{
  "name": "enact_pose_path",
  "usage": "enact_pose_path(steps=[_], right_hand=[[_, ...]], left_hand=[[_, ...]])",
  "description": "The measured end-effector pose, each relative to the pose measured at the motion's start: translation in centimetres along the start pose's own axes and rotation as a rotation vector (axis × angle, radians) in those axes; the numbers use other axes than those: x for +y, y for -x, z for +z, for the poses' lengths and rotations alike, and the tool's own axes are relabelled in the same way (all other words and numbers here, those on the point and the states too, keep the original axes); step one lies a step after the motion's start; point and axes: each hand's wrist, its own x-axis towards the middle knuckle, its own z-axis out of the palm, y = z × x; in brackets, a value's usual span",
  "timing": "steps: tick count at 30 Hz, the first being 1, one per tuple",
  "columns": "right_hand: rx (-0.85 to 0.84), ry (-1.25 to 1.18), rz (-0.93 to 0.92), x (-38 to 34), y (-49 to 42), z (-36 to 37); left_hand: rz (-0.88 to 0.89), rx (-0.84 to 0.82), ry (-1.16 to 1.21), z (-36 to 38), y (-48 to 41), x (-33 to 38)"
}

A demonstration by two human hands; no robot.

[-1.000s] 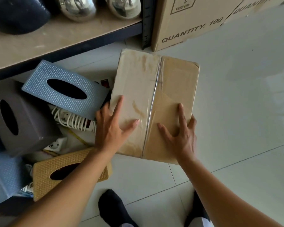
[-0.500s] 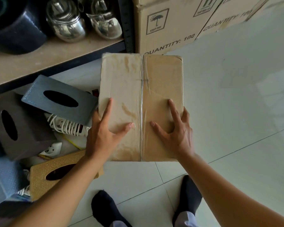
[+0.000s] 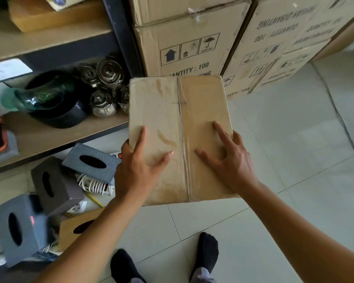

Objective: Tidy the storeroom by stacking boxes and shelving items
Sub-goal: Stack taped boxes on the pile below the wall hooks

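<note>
A small taped cardboard box hangs in the air in front of me, above the tiled floor. My left hand grips its near left edge, thumb and forefinger spread on top and the other fingers down the side. On the near right edge my right hand holds it the same way. Behind the box stand stacked large cartons marked "QUANTITY : 100", with more cartons to their right. A shelf board lies to the left.
The shelf holds shiny metal pots and a green glass vase lying in a dark bowl. On the floor at left lie several tissue box covers and a white power strip with its coiled cord. My socked feet are below.
Both hands have lifted the small box off the floor and carried it up and forward toward the stacked cartons. My view has risen with it.
</note>
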Motion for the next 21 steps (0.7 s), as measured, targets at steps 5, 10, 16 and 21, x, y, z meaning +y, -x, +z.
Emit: enact_pose_path(steps=[5,10,16,21], right_hand=[[0.027,-0.032,-0.043,-4.6,2.6,-8.8],[0.039,-0.038,-0.094,-8.6,5.5,-16.4],[0.051,-0.041,-0.143,-12.7,9.0,-23.8],[0.121,-0.058,-0.197,-16.2,12.7,-29.0]], left_hand=[[-0.004,0.014,-0.016,-7.5,3.7,6.9],[0.015,0.070,-0.015,-14.1,7.7,12.3],[0.037,0.114,-0.019,-20.6,11.9,17.1],[0.098,0.164,-0.017,-25.6,15.0,19.8]])
